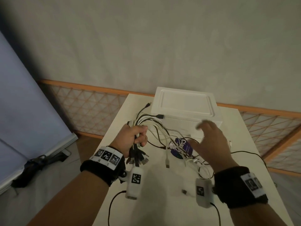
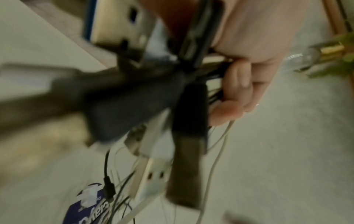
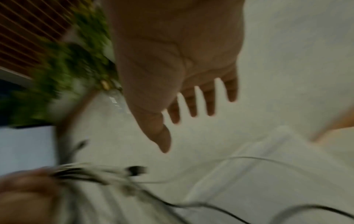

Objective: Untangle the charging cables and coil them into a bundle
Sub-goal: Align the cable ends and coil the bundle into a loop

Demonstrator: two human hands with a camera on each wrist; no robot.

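Note:
My left hand (image 1: 135,141) grips a bunch of black and white charging cables (image 1: 153,123) above the white table (image 1: 162,207). Their USB plugs (image 1: 138,160) hang below my fist, and the free ends fan out toward the far side. In the left wrist view my curled fingers (image 2: 235,94) clamp the cords, with blurred plugs (image 2: 153,169) close to the lens. My right hand (image 1: 210,139) hovers over the loose tangle (image 1: 184,154) with fingers spread, holding nothing. The right wrist view shows the straight fingers (image 3: 191,104) and thin cables (image 3: 210,206) below them.
A white lidded box (image 1: 185,106) stands at the back of the table. A purple printed packet (image 1: 184,147) lies under the tangle. An orange lattice railing (image 1: 91,108) runs behind the table. A black cord (image 1: 254,156) trails to the right edge.

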